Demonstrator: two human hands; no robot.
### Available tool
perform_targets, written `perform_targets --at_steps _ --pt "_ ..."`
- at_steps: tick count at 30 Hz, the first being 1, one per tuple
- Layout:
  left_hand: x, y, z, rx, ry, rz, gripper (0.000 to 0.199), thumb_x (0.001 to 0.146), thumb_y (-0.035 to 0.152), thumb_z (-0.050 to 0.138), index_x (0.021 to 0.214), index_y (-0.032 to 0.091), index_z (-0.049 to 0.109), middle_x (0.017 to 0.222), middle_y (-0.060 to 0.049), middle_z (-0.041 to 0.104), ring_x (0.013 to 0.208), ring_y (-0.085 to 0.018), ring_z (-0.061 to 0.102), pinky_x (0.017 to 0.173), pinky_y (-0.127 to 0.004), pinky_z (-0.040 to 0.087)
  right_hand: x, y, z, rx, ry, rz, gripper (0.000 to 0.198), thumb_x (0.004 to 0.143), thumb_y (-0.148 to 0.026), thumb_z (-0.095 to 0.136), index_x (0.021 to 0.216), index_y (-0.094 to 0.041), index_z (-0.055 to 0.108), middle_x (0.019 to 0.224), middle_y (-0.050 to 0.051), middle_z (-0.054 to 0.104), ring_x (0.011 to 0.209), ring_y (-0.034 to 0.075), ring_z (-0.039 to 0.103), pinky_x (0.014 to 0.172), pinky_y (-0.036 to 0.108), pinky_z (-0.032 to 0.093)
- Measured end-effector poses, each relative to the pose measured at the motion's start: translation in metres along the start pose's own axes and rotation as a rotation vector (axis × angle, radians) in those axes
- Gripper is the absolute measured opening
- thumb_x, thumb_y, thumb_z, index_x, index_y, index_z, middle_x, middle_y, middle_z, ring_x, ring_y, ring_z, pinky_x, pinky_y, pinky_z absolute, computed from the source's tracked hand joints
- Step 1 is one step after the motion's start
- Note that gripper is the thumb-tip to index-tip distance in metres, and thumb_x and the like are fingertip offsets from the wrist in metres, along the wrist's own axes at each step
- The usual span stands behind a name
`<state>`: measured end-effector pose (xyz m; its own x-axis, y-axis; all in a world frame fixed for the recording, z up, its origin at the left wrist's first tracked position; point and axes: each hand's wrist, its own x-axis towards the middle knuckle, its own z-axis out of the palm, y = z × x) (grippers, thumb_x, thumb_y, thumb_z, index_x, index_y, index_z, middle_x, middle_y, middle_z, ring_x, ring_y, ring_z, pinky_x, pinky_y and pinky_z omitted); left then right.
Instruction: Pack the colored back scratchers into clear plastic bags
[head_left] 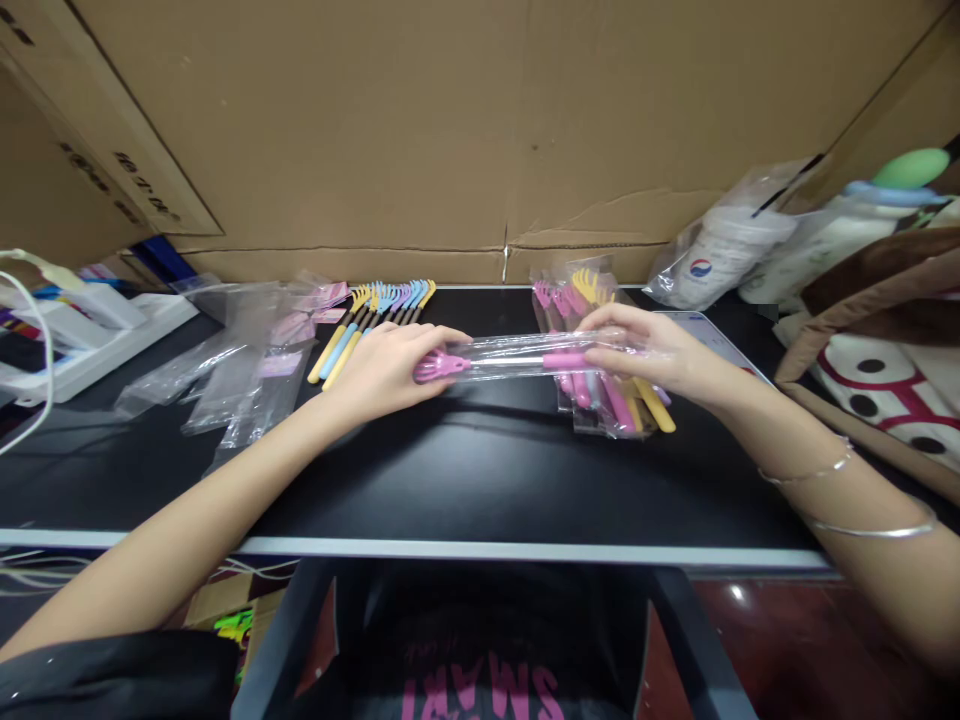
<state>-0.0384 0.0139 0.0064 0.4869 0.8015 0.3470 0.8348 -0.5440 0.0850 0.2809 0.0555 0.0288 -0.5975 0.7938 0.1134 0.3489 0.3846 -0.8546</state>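
A pink back scratcher in a clear plastic sleeve is held level above the black table. Its claw end lies in the fingers of my left hand. Around the handle end and the sleeve are the fingers of my right hand. Beyond my left hand lies a row of unwrapped back scratchers with yellow, blue and purple claws. Under and behind my right hand is a pile of bagged back scratchers, pink and yellow, partly hidden by it.
Flat clear bags with pink cards lie at the left, near a white power strip. Behind my right hand are a phone, a bagged Pepsi cup, a bottle and a patterned bag. Cardboard walls the back.
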Motion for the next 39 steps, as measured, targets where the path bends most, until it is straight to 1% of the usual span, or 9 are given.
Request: perform_targets --at_steps 5,8,11,17,25,30,34,37,39 --pt "0.001 -0.004 -0.004 0.069 -0.043 -0.046 0.05 0.084 0.04 0.058 0.131 0.025 0.051 0.123 -0.003 0.065 0.105 -0.025 0.063 0.084 -0.033 0.044 0.001 0.003 -0.013 -0.136 0.127 0.003 0.038 0.073 -0.051 0.073 0.097 -0.024 0.061 0.077 0.0 0.064 0.067 0.017 0.06 0.059 0.031 0.047" --pt "0.001 -0.006 -0.005 0.095 -0.049 -0.073 0.052 0.084 0.04 0.058 0.133 0.026 0.05 0.124 -0.003 0.064 0.105 -0.025 0.063 0.083 -0.032 0.045 0.001 0.003 -0.018 -0.166 0.151 0.001 0.038 0.073 -0.053 0.073 0.096 -0.024 0.062 0.075 -0.001 0.061 0.066 0.016 0.057 0.059 0.03 0.045" --pt "0.0 -0.006 -0.005 0.095 -0.037 -0.078 0.052 0.084 0.039 0.057 0.133 0.026 0.05 0.125 -0.002 0.064 0.106 -0.025 0.063 0.083 -0.031 0.046 0.001 0.005 -0.019 -0.183 0.153 0.005 0.039 0.072 -0.054 0.072 0.096 -0.025 0.063 0.075 -0.001 0.06 0.066 0.016 0.055 0.06 0.03 0.044" --pt "0.0 -0.004 -0.005 0.094 -0.049 -0.065 0.047 0.085 0.041 0.056 0.129 0.026 0.054 0.121 -0.001 0.066 0.102 -0.022 0.065 0.08 -0.029 0.046 0.004 0.004 -0.016 -0.172 0.163 0.002 0.036 0.07 -0.052 0.074 0.088 -0.024 0.063 0.08 0.001 0.063 0.073 0.019 0.059 0.067 0.033 0.047" --pt "-0.001 -0.006 -0.003 0.131 -0.075 -0.067 0.04 0.087 0.042 0.056 0.124 0.029 0.057 0.109 -0.002 0.07 0.098 -0.023 0.065 0.075 -0.028 0.045 0.004 -0.004 -0.009 -0.163 0.157 0.002 0.035 0.067 -0.054 0.074 0.081 -0.024 0.062 0.079 0.002 0.063 0.069 0.018 0.057 0.063 0.032 0.046" --pt "-0.002 -0.006 -0.003 0.116 -0.087 -0.054 0.038 0.087 0.041 0.055 0.124 0.03 0.057 0.106 -0.002 0.07 0.095 -0.021 0.065 0.073 -0.027 0.045 0.004 0.003 -0.006 -0.138 0.12 0.014 0.035 0.072 -0.052 0.072 0.087 -0.023 0.063 0.076 0.001 0.064 0.068 0.018 0.058 0.063 0.032 0.045" --pt "-0.002 -0.008 -0.001 0.09 -0.087 -0.032 0.037 0.088 0.04 0.054 0.123 0.029 0.058 0.107 -0.002 0.069 0.095 -0.021 0.065 0.075 -0.027 0.045 0.005 0.01 -0.006 -0.162 0.12 -0.014 0.034 0.074 -0.051 0.071 0.089 -0.021 0.064 0.08 0.002 0.065 0.072 0.019 0.06 0.066 0.032 0.045" --pt "-0.002 -0.008 0.001 0.061 -0.082 -0.019 0.035 0.089 0.039 0.053 0.122 0.029 0.057 0.107 -0.002 0.069 0.096 -0.021 0.065 0.075 -0.027 0.045 0.005 0.01 -0.005 -0.155 0.13 -0.015 0.034 0.074 -0.051 0.072 0.088 -0.022 0.064 0.081 0.002 0.067 0.073 0.019 0.061 0.065 0.032 0.046" --pt "-0.002 -0.006 0.001 0.038 -0.084 -0.011 0.034 0.089 0.039 0.051 0.122 0.029 0.057 0.107 -0.001 0.069 0.095 -0.02 0.065 0.074 -0.027 0.044 0.003 0.007 -0.004 -0.109 0.104 0.01 0.032 0.075 -0.051 0.071 0.09 -0.023 0.063 0.079 0.002 0.068 0.071 0.02 0.063 0.062 0.032 0.047"
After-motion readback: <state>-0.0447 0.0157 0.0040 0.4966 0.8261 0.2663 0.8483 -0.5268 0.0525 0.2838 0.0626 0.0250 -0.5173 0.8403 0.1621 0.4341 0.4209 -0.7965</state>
